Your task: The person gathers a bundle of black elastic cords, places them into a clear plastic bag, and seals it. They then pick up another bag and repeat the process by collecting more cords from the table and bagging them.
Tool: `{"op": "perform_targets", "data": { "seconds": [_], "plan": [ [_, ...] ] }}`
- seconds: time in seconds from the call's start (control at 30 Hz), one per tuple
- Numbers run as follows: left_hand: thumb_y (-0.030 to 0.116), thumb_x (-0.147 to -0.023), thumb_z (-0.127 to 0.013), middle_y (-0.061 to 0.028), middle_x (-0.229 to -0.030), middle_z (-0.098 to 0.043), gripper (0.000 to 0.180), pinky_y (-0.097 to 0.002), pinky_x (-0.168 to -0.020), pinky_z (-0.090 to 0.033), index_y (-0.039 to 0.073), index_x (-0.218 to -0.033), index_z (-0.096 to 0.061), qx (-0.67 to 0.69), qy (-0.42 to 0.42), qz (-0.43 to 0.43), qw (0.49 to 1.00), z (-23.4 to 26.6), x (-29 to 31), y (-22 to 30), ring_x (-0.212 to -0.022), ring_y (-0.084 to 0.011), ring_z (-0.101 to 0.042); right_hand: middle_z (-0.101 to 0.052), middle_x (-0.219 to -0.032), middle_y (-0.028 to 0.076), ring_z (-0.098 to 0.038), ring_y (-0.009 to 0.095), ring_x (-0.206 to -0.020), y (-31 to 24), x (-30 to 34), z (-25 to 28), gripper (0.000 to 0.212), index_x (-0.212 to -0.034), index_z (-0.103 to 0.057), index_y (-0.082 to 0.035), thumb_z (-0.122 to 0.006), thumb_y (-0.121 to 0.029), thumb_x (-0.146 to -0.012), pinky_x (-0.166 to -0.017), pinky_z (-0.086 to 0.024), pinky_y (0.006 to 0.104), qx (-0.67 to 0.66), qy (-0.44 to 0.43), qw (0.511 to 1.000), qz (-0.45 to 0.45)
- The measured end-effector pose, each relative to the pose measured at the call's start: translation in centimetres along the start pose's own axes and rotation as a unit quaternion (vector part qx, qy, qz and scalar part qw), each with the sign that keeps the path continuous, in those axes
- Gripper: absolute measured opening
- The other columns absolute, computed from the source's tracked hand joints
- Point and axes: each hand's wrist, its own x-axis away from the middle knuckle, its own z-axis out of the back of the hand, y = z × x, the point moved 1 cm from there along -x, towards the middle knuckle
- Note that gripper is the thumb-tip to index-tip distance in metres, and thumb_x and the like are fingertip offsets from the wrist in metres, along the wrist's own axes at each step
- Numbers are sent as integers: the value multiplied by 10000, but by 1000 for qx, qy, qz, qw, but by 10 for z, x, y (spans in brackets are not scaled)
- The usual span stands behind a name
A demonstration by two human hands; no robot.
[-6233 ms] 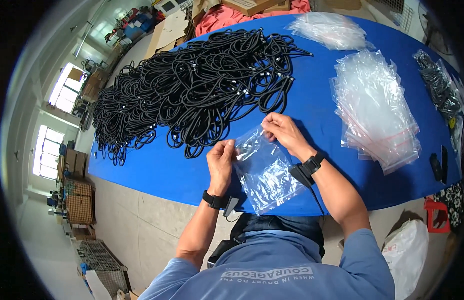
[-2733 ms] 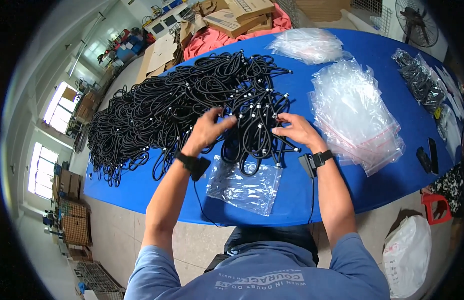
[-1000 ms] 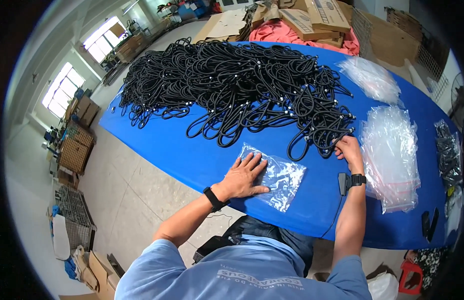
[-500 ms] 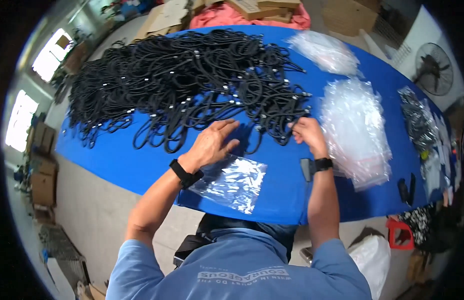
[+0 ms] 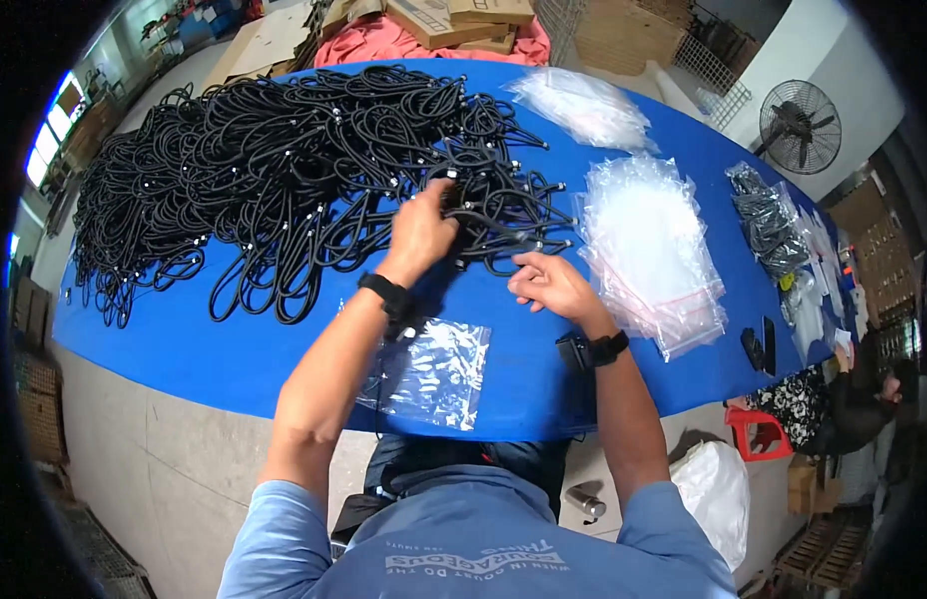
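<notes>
Looped black cords (image 5: pixel 274 150) with small pale metal ends lie in a large tangled heap across the far left and middle of the blue table. My left hand (image 5: pixel 421 235) reaches into the heap's near right part, its fingers bent around black cord and partly hidden in shadow. Just in front of the cord ends, my right hand (image 5: pixel 555 285) has its fingers curled together; whatever they may hold does not show. A clear plastic bag (image 5: pixel 438 374) lies flat near the front edge, below my left wrist.
To the right lie a stack of clear bags (image 5: pixel 648 250) and another bag pile (image 5: pixel 583 108). Farther right are bagged black cords (image 5: pixel 771 225) and a dark object (image 5: pixel 758 347). A fan (image 5: pixel 801 127) stands beyond the table; a person (image 5: pixel 858 394) is at the right edge.
My left hand has moved forward from above the flat bag into the cord heap. The right hand has drawn back slightly from the cords. The view has shifted to the right.
</notes>
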Motion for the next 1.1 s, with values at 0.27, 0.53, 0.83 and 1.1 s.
{"op": "perform_targets", "data": {
  "seconds": [0.27,0.53,0.83,1.1],
  "plan": [
    [3,-833,-726,-113,-941,-698,537,-311,-679,-566,-7,-1334,-531,355,81,219,905,74,23,-31,-747,-203,-687,-690,-1010,61,-671,130,-862,14,-5,7,480,-1344,-553,20,-719,-163,-932,-649,-562,285,17,115,993,-8],
    [-42,-867,-692,-105,-960,-686,491,-296,-689,-586,-21,-1326,-518,545,15,158,823,122,39,57,-754,-169,-679,-685,-1056,66,-665,129,-884,-26,-1,-24,516,-1357,-539,21,-737,-123,-903,-719,-560,275,200,161,956,140],
    [37,-945,-628,-70,-921,-676,377,-336,-763,-592,-12,-1314,-569,811,-36,236,534,47,98,76,-787,-183,-665,-673,-1201,91,-659,150,-1012,-72,58,-52,572,-1396,-512,8,-737,-117,-885,-903,-528,283,-151,-6,985,82],
    [132,-971,-621,-59,-875,-683,378,-331,-804,-555,-35,-1308,-578,845,-96,254,461,20,127,68,-850,-172,-662,-684,-1052,41,-667,123,-892,-51,69,-45,475,-1337,-564,-10,-698,-122,-896,-726,-548,259,-76,-146,986,2]
  ]
}}
